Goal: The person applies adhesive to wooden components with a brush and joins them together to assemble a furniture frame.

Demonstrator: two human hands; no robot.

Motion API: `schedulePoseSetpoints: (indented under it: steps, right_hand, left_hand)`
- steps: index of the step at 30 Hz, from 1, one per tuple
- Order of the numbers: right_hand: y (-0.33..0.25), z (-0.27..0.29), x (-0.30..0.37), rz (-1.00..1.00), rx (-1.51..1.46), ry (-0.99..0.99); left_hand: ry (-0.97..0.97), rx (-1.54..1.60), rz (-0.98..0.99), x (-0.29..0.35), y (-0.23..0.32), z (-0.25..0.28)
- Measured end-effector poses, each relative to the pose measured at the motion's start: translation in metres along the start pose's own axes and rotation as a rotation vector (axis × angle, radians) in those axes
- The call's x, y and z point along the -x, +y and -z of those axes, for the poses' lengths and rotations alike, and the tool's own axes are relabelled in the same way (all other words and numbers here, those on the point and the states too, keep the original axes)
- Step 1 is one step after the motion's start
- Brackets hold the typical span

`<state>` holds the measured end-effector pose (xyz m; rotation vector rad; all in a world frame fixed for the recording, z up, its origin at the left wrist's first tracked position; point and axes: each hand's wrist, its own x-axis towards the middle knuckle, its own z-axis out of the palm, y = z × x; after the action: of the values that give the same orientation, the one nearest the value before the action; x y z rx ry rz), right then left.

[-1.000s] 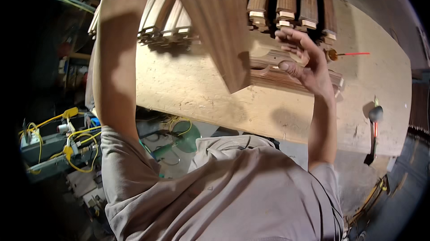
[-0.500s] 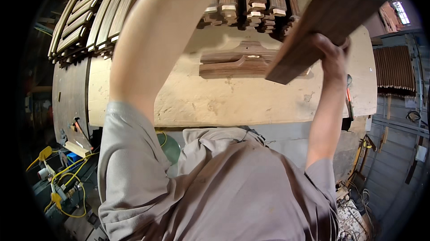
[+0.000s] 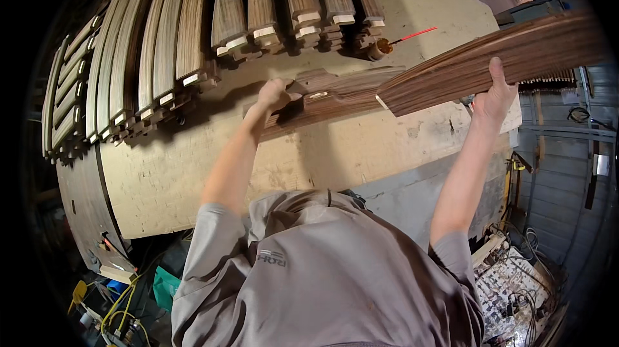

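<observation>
My right hand (image 3: pixel 495 97) is closed around a long, dark brown wooden board (image 3: pixel 477 57), its thumb on the near face. The board is held up over the right side of the table, its pale-edged near end pointing left. My left hand (image 3: pixel 277 97) is down at the left part of two shaped wooden pieces lying together on the table. Its fingers curl over the far piece (image 3: pixel 351 83), their tips partly hidden. The nearer shaped piece (image 3: pixel 309 112) lies alongside, in front of it. A small pale slot-like mark shows near the middle of the pair.
Rows of stacked wooden pieces (image 3: pixel 174 38) with pale end tenons fill the table's far left and back. A small pot (image 3: pixel 380 49) of brown stuff, with a red stick (image 3: pixel 414 34) beside it, stands behind the pair. Yellow cables (image 3: pixel 122 315) lie low at the left.
My left arm has come down from across the view, bringing the hand to the shaped pieces. The board in my right hand has tilted flatter and swung right. The whole view has turned.
</observation>
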<state>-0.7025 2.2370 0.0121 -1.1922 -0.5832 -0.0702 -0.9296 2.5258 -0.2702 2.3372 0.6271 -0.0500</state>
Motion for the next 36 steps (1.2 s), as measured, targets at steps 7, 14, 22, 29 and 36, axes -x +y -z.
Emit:
schedulePoseSetpoints:
  steps: [7,14,22,29,36]
  right_hand:
    - [0.02,0.005,-0.008,-0.016,0.015,0.027]
    - [0.028,-0.008,-0.019,-0.093,0.075,0.196]
    - [0.039,-0.024,-0.004,-0.101,0.02,0.315]
    - [0.026,-0.02,-0.005,-0.011,0.067,0.303]
    - [0.014,-0.024,-0.008,-0.007,0.236,0.468]
  left_hand:
    - [0.025,0.0,0.064,0.02,0.011,-0.003]
    - [0.38,0.074,-0.112,0.051,0.027,-0.04]
    - [0.335,0.0,-0.122,0.061,0.029,-0.048]
    - [0.278,0.034,-0.052,0.056,0.026,-0.038]
    - [0.148,0.044,0.034,0.053,0.034,-0.022]
